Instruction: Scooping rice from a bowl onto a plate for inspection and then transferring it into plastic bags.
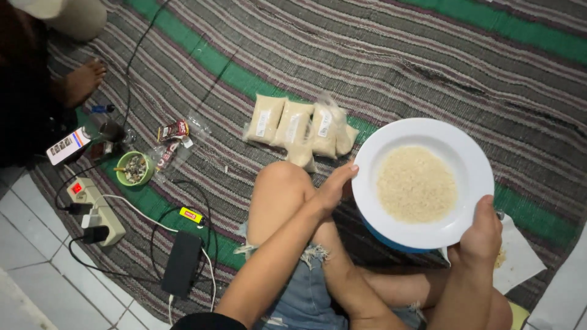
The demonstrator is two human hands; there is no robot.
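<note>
- White plate (373,153) of pale grain (416,183) sits tilted between both hands, held above the person's crossed legs and the striped mat (428,55).
- Left hand (335,184) is at the plate's near-left rim, fingers curled lightly round the edge with the thumb on top.
- Right hand (482,235) closes on the lower-right rim, thumb pressed on the upper face and the other fingers hidden beneath.
- Something blue (391,243) shows just under the plate's lower edge (what it is cannot be made out).
- Four small clear bags of grain (299,125) lie side by side on the mat, just beyond the knee.
- Farther left lie a green bowl (134,168), a power strip (95,208), a black power bank (181,263) and a yellow lighter (191,215).
- Another person's bare foot (81,80) rests at the mat's far-left edge.
</note>
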